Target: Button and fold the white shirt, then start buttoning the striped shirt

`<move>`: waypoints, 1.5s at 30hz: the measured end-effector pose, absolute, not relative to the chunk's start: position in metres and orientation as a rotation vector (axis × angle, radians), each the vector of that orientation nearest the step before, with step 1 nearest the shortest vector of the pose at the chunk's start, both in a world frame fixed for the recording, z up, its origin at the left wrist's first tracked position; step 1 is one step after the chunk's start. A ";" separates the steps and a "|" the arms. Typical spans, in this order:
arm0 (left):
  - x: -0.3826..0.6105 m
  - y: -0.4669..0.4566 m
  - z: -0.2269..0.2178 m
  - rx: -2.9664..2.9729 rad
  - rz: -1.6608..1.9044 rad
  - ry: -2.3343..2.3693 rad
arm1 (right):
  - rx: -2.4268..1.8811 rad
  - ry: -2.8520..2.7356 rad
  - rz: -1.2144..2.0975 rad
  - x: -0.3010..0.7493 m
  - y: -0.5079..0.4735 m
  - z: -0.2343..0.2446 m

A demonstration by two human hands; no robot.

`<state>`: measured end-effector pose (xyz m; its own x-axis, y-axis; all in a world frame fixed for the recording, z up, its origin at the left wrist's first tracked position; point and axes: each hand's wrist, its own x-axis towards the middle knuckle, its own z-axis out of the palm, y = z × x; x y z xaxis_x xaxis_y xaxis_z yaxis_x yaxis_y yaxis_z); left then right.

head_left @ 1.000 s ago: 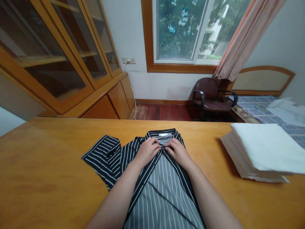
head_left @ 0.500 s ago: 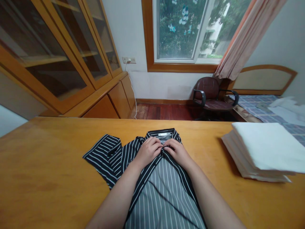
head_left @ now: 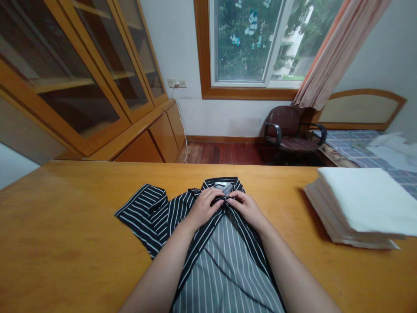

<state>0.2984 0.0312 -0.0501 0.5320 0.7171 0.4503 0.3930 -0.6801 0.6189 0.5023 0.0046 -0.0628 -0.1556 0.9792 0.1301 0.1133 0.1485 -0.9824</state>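
A black shirt with white stripes point(head_left: 153, 215) lies spread on the wooden table point(head_left: 65, 226), its grey striped inside showing down the middle. My left hand point(head_left: 204, 208) and my right hand point(head_left: 248, 208) meet just below the collar point(head_left: 224, 186). Both hands pinch the two front edges of the shirt together at the neck, fingers curled on the fabric. One short sleeve lies flat out to the left.
A stack of folded white cloths point(head_left: 358, 206) sits on the table at the right. Beyond the table stand a wooden glass-door cabinet point(head_left: 81, 87), a brown armchair point(head_left: 288, 130) under the window, and a bed point(head_left: 358, 148) with a checked cover.
Both hands have drawn the shirt's front edges closer together under the collar, covering more of the grey label area. The shirt and cloth stack stay where they were.
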 end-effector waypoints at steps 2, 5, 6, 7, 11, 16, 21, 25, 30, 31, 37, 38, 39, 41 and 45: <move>0.297 0.032 -0.051 2.316 0.956 0.917 | -1.110 -1.450 1.177 0.503 0.004 -0.063; 0.296 0.033 -0.054 2.277 0.960 0.940 | -1.103 -1.444 1.194 0.503 0.003 -0.061; 0.296 0.033 -0.055 2.252 0.962 0.945 | -1.101 -1.447 1.193 0.503 0.003 -0.061; 0.296 0.034 -0.055 2.224 0.960 0.945 | -1.101 -1.452 1.189 0.503 0.003 -0.060; 0.296 0.035 -0.054 2.143 0.936 0.913 | -1.109 -1.467 1.173 0.502 0.003 -0.058; 0.296 0.034 -0.055 2.146 0.985 0.883 | -1.110 -1.433 1.175 0.502 0.004 -0.060; 0.297 0.035 -0.055 2.152 1.049 0.861 | -1.121 -1.490 1.092 0.502 0.004 -0.059; 0.298 0.035 -0.052 2.154 1.077 0.859 | -1.122 -1.595 0.843 0.501 0.003 -0.056; 0.298 0.035 -0.050 2.116 1.096 0.896 | -1.106 -1.573 0.687 0.502 0.002 -0.052; 0.298 0.035 -0.050 2.114 1.095 0.900 | -1.109 -1.562 0.673 0.502 0.001 -0.052; 0.299 0.034 -0.051 2.140 1.106 0.909 | -1.091 -1.592 0.645 0.500 0.001 -0.052; 0.299 0.033 -0.051 2.147 1.104 0.906 | -1.090 -1.608 0.638 0.500 0.001 -0.052; 0.299 0.033 -0.051 2.155 1.099 0.902 | -1.089 -1.628 0.630 0.499 0.001 -0.052; 0.299 0.033 -0.051 2.168 1.088 0.897 | -1.084 -1.667 0.608 0.497 0.001 -0.052; 0.299 0.033 -0.051 2.183 1.081 0.899 | -1.089 -1.715 0.562 0.495 0.000 -0.052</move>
